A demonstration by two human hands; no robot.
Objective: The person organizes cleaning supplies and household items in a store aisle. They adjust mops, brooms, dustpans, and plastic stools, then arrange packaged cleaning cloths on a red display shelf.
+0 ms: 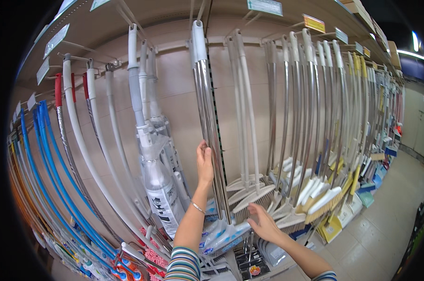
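My left hand (205,163) is raised against the left side of a cluster of chrome broom handles (212,140), palm turned towards them. Its fingers are not wrapped around the poles, and whether they touch is hard to tell. White grips (198,42) top these handles, which hang from a metal hook. At their lower ends are broom heads (227,232) in clear and blue plastic wrap. Lower down, my right hand (264,224) is spread and holds nothing, right of the wrapped heads and just in front of a white broom head with grey bristles (256,200).
A plastic-wrapped mop (163,189) hangs at left, beside curved white and blue handles (45,130). More brooms (306,105) line the rack at right. Black-and-grey packaged items (250,258) lie on the bottom shelf. An overhead shelf (233,10) carries price tags. Tiled floor (356,246) runs along the right.
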